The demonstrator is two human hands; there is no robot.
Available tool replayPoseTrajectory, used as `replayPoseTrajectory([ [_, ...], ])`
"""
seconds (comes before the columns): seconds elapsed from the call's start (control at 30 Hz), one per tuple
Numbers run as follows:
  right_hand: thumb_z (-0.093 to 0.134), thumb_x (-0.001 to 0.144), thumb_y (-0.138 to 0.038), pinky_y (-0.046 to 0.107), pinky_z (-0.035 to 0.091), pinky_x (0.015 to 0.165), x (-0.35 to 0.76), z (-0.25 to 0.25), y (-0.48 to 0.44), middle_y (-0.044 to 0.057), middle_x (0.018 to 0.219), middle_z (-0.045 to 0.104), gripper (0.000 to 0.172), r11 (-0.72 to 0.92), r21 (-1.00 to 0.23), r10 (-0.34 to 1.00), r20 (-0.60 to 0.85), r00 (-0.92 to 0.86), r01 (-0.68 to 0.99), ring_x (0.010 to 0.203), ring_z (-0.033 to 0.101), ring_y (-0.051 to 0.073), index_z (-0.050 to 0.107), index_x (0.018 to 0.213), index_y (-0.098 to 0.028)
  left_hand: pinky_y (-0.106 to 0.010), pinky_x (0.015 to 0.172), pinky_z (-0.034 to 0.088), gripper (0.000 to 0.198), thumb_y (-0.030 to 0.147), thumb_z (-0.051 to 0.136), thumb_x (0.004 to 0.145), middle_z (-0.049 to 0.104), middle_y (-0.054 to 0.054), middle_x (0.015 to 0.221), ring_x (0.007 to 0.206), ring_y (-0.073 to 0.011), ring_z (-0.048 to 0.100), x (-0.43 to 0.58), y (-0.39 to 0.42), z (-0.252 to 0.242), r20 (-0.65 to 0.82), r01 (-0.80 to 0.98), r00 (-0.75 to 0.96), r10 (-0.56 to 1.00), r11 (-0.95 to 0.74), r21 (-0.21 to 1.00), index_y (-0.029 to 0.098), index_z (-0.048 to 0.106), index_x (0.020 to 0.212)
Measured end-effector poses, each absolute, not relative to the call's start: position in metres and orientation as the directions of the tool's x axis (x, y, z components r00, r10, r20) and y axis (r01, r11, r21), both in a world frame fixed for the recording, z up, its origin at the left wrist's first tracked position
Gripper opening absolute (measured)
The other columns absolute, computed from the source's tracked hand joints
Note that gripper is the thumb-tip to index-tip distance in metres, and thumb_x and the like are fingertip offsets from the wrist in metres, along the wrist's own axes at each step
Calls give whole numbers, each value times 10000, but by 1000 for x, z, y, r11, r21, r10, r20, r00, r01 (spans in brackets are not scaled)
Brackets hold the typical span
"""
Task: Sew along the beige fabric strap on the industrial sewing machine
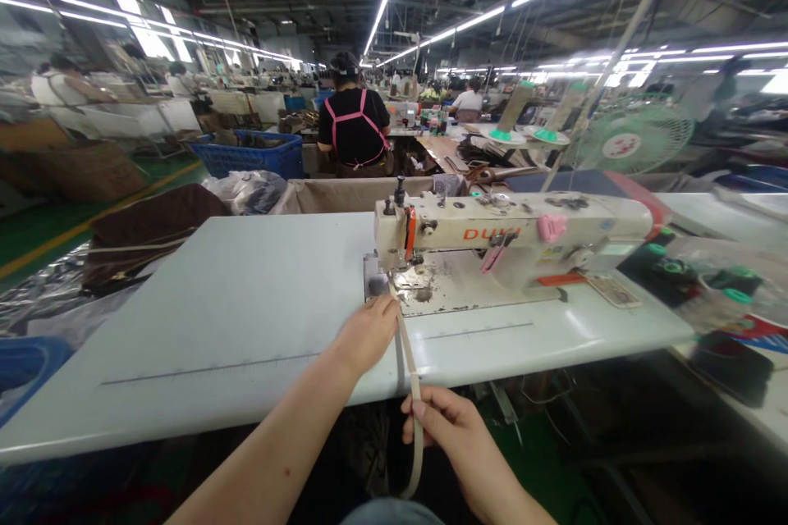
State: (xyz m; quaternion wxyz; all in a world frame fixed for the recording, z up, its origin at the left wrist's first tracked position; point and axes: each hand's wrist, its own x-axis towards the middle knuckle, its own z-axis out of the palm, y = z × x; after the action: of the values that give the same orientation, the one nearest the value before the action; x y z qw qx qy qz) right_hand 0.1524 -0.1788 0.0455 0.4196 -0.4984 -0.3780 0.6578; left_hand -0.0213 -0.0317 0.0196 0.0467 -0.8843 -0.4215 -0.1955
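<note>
A narrow beige strip (pixel 410 353) runs from the needle area of a white sewing machine (pixel 449 238) down over the table's front edge and curls below it. My left hand (pixel 370 330) lies on the table just in front of the needle, its fingers closed at the strip's upper end. Below the table edge, my right hand (pixel 446 426) pinches the strip between thumb and fingers. The metal needle plate (pixel 424 291) beside the strip is worn and stained.
The pale worktable (pixel 246 287) spreads to the left. Thread cones (pixel 510 111) and a green fan (pixel 637 135) stand behind the machine at the right. A blue basket (pixel 249 154) and a person (pixel 354 119) in pink straps are farther ahead. Bagged spools (pixel 732 295) lie at the right.
</note>
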Motion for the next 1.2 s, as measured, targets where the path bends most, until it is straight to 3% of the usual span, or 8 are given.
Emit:
replayPoseTrajectory([
  [0.2, 843, 815, -630, 286, 512, 710, 155, 51, -192, 42, 724, 760, 462, -371, -916, 923, -347, -163, -153, 711, 685, 176, 813, 840, -169, -377, 1078, 566, 263, 112, 533, 999, 682, -140, 1299, 1179, -240, 696, -22, -30, 17, 399, 762, 553, 731, -638, 113, 153, 604, 1249],
  [0.73, 865, 795, -593, 323, 505, 712, 161, 55, -209, 33, 717, 757, 414, -408, -898, 908, -379, -179, -164, 705, 652, 184, 816, 811, -182, -393, 1034, 571, 168, 155, 481, 1042, 662, -133, 1248, 1144, -249, 690, -24, -30, 30, 257, 790, 560, 787, -601, 118, 144, 610, 1148],
  [1.2, 809, 817, -677, 289, 445, 651, 161, 44, -214, 37, 645, 729, 510, -445, -888, 883, -414, -222, -113, 626, 605, 159, 805, 745, -172, -366, 1058, 579, 209, 157, 545, 1008, 689, -124, 1281, 1174, -239, 698, -23, -29, 17, 388, 779, 563, 730, -625, 47, 171, 627, 1200],
])
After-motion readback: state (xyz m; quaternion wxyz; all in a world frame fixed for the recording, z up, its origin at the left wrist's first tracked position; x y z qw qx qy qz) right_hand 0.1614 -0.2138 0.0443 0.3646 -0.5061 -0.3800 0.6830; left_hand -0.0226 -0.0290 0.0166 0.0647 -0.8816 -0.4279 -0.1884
